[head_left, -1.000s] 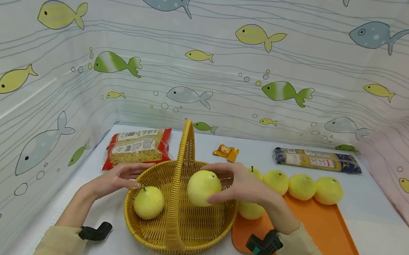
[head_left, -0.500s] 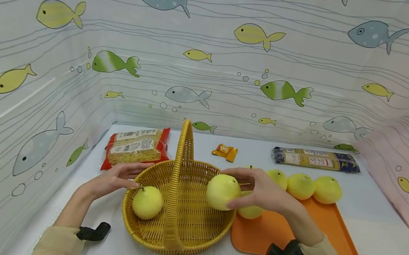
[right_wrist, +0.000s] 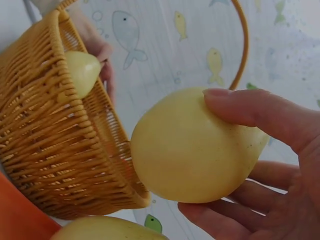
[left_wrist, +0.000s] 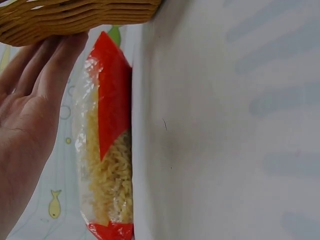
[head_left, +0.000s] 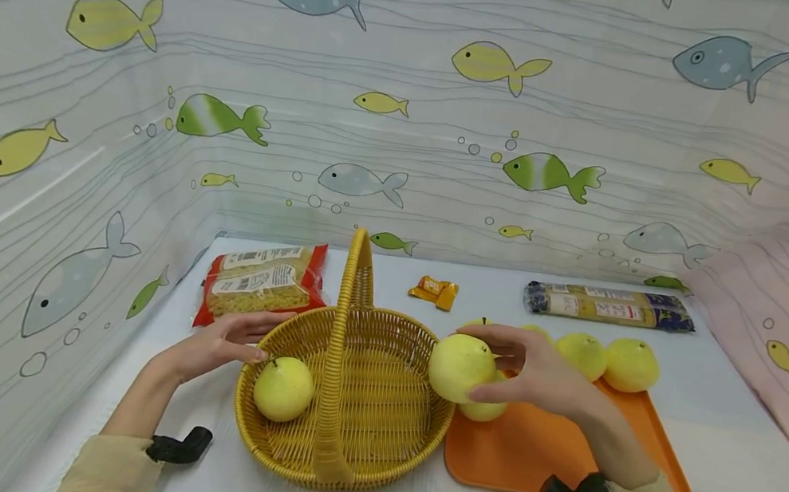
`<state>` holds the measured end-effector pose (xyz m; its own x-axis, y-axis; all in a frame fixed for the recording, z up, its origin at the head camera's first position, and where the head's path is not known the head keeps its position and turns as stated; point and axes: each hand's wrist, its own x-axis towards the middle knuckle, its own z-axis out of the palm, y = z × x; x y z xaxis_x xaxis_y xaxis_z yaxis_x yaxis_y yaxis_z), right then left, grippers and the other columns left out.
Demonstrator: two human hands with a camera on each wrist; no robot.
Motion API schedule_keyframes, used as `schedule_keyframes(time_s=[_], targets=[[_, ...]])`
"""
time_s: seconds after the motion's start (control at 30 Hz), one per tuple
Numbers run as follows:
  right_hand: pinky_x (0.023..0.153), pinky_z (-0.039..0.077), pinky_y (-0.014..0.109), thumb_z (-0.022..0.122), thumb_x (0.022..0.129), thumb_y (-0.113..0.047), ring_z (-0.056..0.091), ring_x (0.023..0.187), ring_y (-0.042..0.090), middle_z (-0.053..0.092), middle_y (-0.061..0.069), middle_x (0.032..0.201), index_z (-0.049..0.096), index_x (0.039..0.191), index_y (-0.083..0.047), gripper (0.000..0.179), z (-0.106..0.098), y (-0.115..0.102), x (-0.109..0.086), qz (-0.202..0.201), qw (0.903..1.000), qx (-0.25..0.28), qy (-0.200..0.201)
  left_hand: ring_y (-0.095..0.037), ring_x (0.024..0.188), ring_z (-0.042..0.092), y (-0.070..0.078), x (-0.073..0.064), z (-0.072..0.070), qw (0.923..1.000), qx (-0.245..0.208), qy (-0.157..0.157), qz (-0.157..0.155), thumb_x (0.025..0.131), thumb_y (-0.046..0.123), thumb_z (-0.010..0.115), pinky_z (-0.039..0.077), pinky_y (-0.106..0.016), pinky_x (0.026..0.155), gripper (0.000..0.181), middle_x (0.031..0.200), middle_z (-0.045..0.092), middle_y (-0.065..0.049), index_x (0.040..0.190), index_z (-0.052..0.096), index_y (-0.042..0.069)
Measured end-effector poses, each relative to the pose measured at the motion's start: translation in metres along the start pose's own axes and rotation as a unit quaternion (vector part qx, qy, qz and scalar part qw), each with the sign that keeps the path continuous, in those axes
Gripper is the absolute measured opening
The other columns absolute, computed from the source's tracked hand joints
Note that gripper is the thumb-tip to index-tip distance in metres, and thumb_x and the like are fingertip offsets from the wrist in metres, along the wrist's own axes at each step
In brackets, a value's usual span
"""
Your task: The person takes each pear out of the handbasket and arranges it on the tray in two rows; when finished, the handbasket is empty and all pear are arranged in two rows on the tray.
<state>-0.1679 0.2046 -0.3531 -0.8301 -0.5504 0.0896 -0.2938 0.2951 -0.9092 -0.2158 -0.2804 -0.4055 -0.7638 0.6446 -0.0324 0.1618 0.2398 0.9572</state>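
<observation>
A yellow wicker basket (head_left: 381, 437) with a tall arched handle stands mid-table. One pale yellow pear (head_left: 284, 389) lies in its left part. My left hand (head_left: 217, 349) touches the left rim from outside; in the left wrist view its fingers (left_wrist: 60, 65) reach straight up to the wicker. My right hand (head_left: 533, 373) holds another pear (head_left: 459, 367) at the basket's right rim, thumb on one side and fingers on the other, as the right wrist view shows. Just behind and below this pear, a pear (head_left: 483, 411) sits on the orange tray (head_left: 531, 461).
More pears (head_left: 632, 366) line the tray's back edge. Behind the basket lie a red-ended bag of pasta (head_left: 264, 284), small orange wrapped packets (head_left: 435, 291) and a long clear pack (head_left: 608, 307) with dark blue ends. A fish-print sheet (head_left: 404, 151) encloses the back and sides.
My right hand has carried its pear rightward, from over the basket's inside to its right rim. My left hand stays at the left rim.
</observation>
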Motion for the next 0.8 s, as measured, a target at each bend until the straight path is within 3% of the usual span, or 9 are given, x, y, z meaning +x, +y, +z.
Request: schedule_keyframes(time_s=[0.43, 0.67, 0.8], targets=[[0.093, 0.055, 0.041, 0.086, 0.077, -0.014, 0.066, 0.113, 0.024, 0.059, 0.010, 0.139, 0.059, 0.139, -0.015, 0.067, -0.022, 0.005, -0.009, 0.018, 0.9998, 0.001, -0.002, -0.003, 0.130, 0.052, -0.001, 0.001, 0.001, 1.0000, -0.006, -0.002, -0.007, 0.096, 0.005, 0.058, 0.047, -0.023, 0.100, 0.061, 0.154, 0.042, -0.022, 0.153, 0.037, 0.003], [0.091, 0.055, 0.032, 0.086, 0.078, -0.018, 0.068, 0.110, 0.021, 0.063, 0.006, 0.134, 0.060, 0.138, -0.016, 0.066, -0.039, 0.011, -0.014, 0.021, 0.9987, -0.045, -0.006, -0.004, 0.131, 0.052, 0.002, 0.000, 0.001, 0.9998, -0.004, 0.004, -0.018, 0.096, 0.006, 0.059, 0.046, -0.022, 0.100, 0.061, 0.153, 0.044, -0.019, 0.153, 0.039, 0.004], [0.089, 0.056, 0.033, 0.085, 0.078, -0.015, 0.068, 0.108, 0.022, 0.064, 0.006, 0.133, 0.059, 0.138, -0.010, 0.066, -0.047, 0.013, -0.017, 0.008, 0.9992, -0.039, -0.011, -0.004, 0.131, 0.052, 0.003, 0.000, 0.000, 0.9999, -0.002, 0.003, -0.014, 0.096, 0.006, 0.058, 0.046, -0.022, 0.100, 0.060, 0.154, 0.043, -0.021, 0.153, 0.038, 0.004]])
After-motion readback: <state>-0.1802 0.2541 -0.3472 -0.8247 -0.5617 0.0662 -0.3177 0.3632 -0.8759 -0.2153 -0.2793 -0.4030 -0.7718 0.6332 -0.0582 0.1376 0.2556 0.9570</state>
